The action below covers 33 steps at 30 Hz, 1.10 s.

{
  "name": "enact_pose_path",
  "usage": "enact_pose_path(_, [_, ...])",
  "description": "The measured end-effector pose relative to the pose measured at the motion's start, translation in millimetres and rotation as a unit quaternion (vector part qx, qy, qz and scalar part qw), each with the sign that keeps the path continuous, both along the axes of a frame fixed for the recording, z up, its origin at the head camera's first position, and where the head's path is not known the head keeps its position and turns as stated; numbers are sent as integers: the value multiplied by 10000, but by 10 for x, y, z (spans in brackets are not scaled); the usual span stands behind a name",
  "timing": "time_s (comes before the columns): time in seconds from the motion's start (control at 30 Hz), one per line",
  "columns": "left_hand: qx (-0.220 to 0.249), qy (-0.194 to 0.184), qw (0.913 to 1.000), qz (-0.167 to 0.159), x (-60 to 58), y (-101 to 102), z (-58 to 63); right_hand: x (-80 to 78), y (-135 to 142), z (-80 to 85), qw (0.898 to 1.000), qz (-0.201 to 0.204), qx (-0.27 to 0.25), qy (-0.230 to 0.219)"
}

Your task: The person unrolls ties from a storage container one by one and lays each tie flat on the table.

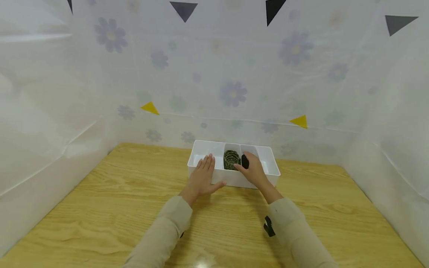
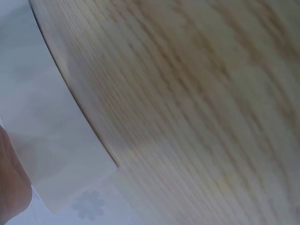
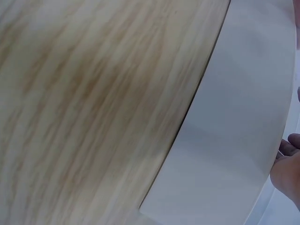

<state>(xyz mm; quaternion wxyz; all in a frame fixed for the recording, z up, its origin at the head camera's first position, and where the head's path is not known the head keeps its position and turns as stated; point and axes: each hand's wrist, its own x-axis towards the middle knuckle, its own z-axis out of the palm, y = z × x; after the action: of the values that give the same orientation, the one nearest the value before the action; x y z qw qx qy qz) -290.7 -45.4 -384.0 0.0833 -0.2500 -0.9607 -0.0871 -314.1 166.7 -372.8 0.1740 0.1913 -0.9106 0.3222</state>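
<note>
A white divided box [image 1: 234,178] stands on the wooden table, its front wall toward me. My left hand [image 1: 201,178] lies against the front wall with fingers straight over the rim and thumb out to the right. In a middle compartment sits a dark green patterned roll [image 1: 231,159] with pale curved lines. Just right of it, a black bundle [image 1: 245,161] shows between the thumb and curved fingers of my right hand [image 1: 253,171], which holds it from above. The right thumb tip overlaps the green roll's edge. In the right wrist view, the right hand's fingers [image 3: 288,150] appear beyond the rim.
The wooden table [image 1: 134,208] extends around the box. A white flowered sheet [image 1: 201,74] hangs behind, with yellow triangles [image 1: 150,108] on it. More white sheeting encloses both sides. A black object [image 1: 269,226] shows beside my right sleeve.
</note>
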Motion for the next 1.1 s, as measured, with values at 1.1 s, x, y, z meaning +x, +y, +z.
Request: enact_pose_path(1.1, [-14, -11, 10000, 82, 34, 54, -7, -260, -154, 73, 9942, 36, 617, -884])
